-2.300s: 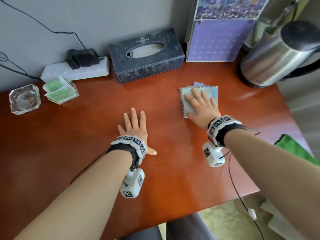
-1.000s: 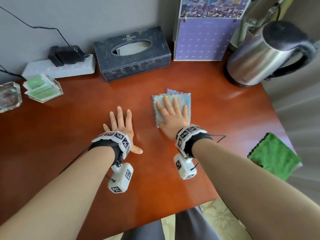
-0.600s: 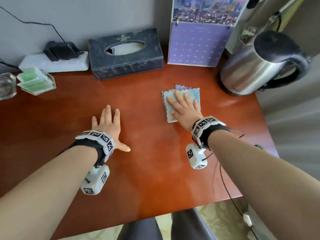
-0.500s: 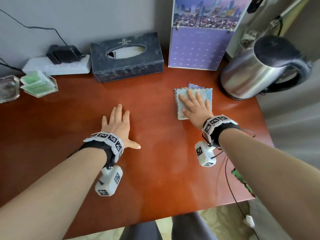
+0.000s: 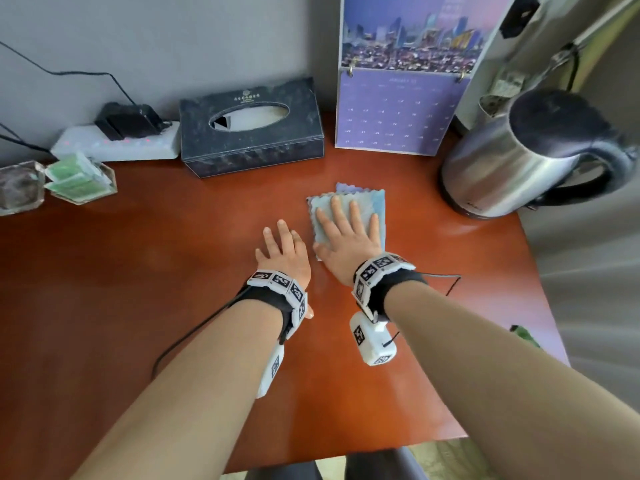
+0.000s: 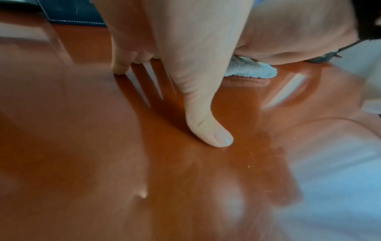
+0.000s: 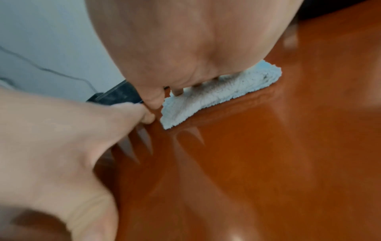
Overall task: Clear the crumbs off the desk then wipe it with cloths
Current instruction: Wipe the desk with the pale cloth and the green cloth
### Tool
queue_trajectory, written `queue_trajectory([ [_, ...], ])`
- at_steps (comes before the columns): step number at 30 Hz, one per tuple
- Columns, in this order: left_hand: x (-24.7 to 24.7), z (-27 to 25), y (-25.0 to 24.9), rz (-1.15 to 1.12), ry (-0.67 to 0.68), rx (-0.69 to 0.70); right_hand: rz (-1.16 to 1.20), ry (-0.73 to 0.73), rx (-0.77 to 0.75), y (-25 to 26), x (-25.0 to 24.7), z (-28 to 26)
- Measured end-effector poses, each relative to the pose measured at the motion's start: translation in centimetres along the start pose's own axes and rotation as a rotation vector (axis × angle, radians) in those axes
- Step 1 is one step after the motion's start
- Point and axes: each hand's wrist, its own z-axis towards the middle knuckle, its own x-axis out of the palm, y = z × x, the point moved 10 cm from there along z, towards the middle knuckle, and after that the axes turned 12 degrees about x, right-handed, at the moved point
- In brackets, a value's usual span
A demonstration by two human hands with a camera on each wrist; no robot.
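The right hand (image 5: 346,237), fingers straight and spread, presses flat on the folded pale-blue terry cloth (image 5: 377,206), hiding most of it. The left hand (image 5: 285,252) lies flat and open on the glossy red-brown desk (image 5: 138,289), now just beside the right, nearer than half a second earlier. Fine crumbs (image 6: 266,140) are barely discernible beside the thumb.

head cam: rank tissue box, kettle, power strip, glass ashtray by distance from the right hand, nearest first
From the right hand, which presses flat on the blue cloth:
1. Tissue box, behind and to its left, by the wall.
2. Kettle, off to its right at the desk's back corner.
3. Power strip, farther left along the wall.
4. Glass ashtray, at the far left edge.
Box and kettle are close; box looks slightly nearer.
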Motion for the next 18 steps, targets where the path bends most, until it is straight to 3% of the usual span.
queue_trajectory([
  [6, 0.0, -0.1, -0.1, 0.011, 0.024, -0.008, -0.052, 0.006, -0.169, -1.9, -0.8, 0.9],
  [12, 0.1, -0.1, 0.0, 0.019, 0.015, 0.008, 0.075, -0.032, -0.002, -8.3, -3.8, 3.6],
  [18, 0.2, 0.1, 0.3, 0.036, 0.025, 0.009, 0.119, -0.017, 0.071, -6.0, -2.8, 2.4],
])
